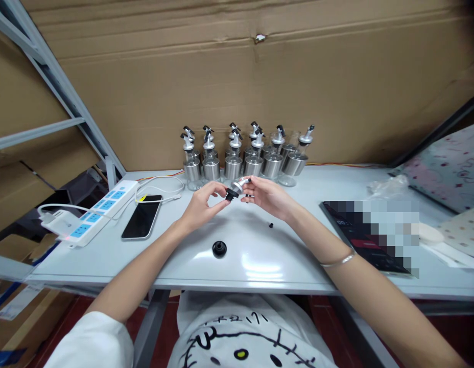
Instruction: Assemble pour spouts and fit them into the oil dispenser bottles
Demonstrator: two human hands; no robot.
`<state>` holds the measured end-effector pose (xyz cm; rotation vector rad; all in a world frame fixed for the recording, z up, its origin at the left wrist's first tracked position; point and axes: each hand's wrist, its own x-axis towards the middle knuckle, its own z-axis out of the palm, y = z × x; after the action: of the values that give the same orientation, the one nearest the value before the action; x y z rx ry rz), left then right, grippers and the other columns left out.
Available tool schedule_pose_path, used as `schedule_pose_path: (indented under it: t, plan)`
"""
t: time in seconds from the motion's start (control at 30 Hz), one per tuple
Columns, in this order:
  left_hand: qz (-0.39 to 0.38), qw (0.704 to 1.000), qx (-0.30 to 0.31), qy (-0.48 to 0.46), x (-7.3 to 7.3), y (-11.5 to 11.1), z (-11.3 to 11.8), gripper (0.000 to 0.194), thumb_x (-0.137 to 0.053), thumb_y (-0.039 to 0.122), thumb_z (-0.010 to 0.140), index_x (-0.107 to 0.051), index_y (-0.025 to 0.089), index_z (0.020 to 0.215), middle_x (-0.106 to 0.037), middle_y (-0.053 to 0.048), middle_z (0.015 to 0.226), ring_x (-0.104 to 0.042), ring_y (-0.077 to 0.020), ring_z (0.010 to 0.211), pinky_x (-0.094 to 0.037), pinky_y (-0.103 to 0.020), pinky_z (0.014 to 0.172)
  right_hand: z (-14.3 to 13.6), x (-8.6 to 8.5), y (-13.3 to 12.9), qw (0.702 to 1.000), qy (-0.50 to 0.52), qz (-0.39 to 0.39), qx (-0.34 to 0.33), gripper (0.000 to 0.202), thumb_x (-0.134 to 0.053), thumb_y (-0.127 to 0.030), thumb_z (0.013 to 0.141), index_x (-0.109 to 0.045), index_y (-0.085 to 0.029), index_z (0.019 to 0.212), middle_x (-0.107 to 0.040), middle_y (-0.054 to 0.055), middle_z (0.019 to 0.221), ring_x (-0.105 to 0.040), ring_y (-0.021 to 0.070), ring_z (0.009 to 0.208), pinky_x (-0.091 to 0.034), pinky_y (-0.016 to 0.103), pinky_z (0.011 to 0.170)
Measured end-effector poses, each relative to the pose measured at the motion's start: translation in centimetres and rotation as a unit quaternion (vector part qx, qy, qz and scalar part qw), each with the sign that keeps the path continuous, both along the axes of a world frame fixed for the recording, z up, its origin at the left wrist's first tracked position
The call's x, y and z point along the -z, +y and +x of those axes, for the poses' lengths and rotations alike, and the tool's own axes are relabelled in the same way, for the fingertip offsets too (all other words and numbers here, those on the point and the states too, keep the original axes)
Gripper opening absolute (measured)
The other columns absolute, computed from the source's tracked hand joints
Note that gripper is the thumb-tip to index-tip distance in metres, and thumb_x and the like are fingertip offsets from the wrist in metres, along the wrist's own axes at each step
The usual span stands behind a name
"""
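Between my two hands, above the table, is a silver pourer spout (237, 188) with a black ribbed stopper. My left hand (206, 203) pinches the stopper end between thumb and fingers. At the spout's tip, the thumb and fingers of my right hand (268, 195) are closed on it. On the tabletop below lies a round black plastic cap (219, 249). A tiny black piece (271, 225) rests nearer my right wrist. Behind my hands stand several glass bottles with steel sleeves (233, 167), most topped by similar spouts.
A white power strip (102, 212) with a plugged-in charger and a phone (142, 217) lie at the left. On the right are a dark tablet (359, 230), partly blurred out, and a crumpled plastic bag (388, 185). Cardboard (237, 76) backs the table.
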<state>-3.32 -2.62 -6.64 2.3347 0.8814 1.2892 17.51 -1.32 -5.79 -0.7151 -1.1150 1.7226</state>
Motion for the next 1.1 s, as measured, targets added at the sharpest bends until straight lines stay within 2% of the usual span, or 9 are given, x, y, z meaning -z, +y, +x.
schedule_pose_path:
  t: [0.23, 0.47, 0.77, 0.9, 0.97, 1.1]
  plan:
    - [-0.011, 1.0, -0.013, -0.013, 0.12, 0.27, -0.22, 0.012, -0.064, 0.022, 0.08, -0.057, 0.017, 0.088, -0.065, -0.004, 0.093, -0.06, -0.014, 0.083, -0.048, -0.029, 0.077, 0.15, 0.06, 0.23, 0.997, -0.055, 0.051, 0.027, 0.023, -0.067, -0.04, 0.077, -0.062, -0.018, 0.081, -0.064, 0.002, 0.076, -0.06, 0.0137, 0.075, -0.046, 0.028, 0.069]
    - [-0.017, 1.0, -0.024, 0.007, -0.18, 0.11, -0.36, 0.013, -0.06, 0.027, 0.083, -0.058, 0.018, 0.092, -0.066, -0.004, 0.093, -0.06, -0.015, 0.084, -0.049, -0.028, 0.072, 0.66, -0.26, 0.27, 0.994, -0.063, 0.084, 0.006, 0.033, -0.071, -0.047, 0.071, -0.06, -0.018, 0.081, -0.061, -0.001, 0.074, -0.06, 0.0145, 0.075, -0.045, 0.029, 0.069]
    - [-0.049, 0.998, 0.009, 0.039, 0.03, 0.03, -0.16, 0.014, -0.059, 0.027, 0.084, -0.056, 0.017, 0.095, -0.065, -0.005, 0.094, -0.061, -0.0153, 0.083, -0.048, -0.026, 0.069, 0.85, -0.32, 0.25, 0.996, -0.053, 0.06, -0.033, 0.021, -0.067, -0.038, 0.078, -0.06, -0.018, 0.081, -0.061, -0.001, 0.071, -0.061, 0.0145, 0.068, -0.047, 0.034, 0.073]
    - [-0.076, 0.997, 0.009, 0.005, 0.34, 0.14, -0.09, 0.028, -0.059, 0.024, 0.083, -0.05, 0.018, 0.109, -0.063, -0.007, 0.106, -0.062, -0.0152, 0.085, -0.048, -0.024, 0.065, 0.82, -0.42, 0.05, 0.997, -0.032, 0.036, -0.058, 0.018, -0.066, -0.034, 0.08, -0.058, -0.018, 0.085, -0.064, 0.001, 0.072, -0.065, 0.017, 0.071, -0.048, 0.036, 0.077]
    - [-0.079, 0.997, 0.019, 0.0, 0.42, 0.23, -0.13, 0.039, -0.059, 0.021, 0.083, -0.045, 0.02, 0.119, -0.061, -0.009, 0.115, -0.062, -0.015, 0.088, -0.05, -0.026, 0.07, 0.83, -0.37, 0.0, 0.997, -0.028, 0.031, -0.069, 0.017, -0.065, -0.033, 0.081, -0.058, -0.018, 0.086, -0.064, 0.001, 0.072, -0.066, 0.0173, 0.071, -0.049, 0.037, 0.079]
    - [-0.046, 0.995, 0.064, 0.06, 0.58, 0.33, -0.18, 0.049, -0.054, 0.019, 0.087, -0.038, 0.025, 0.134, -0.053, -0.01, 0.131, -0.058, -0.0186, 0.109, -0.046, -0.037, 0.093, 0.8, 0.01, 0.14, 0.997, -0.036, 0.018, -0.068, 0.014, -0.062, -0.031, 0.083, -0.058, -0.018, 0.087, -0.064, 0.0, 0.069, -0.065, 0.016, 0.068, -0.05, 0.036, 0.079]
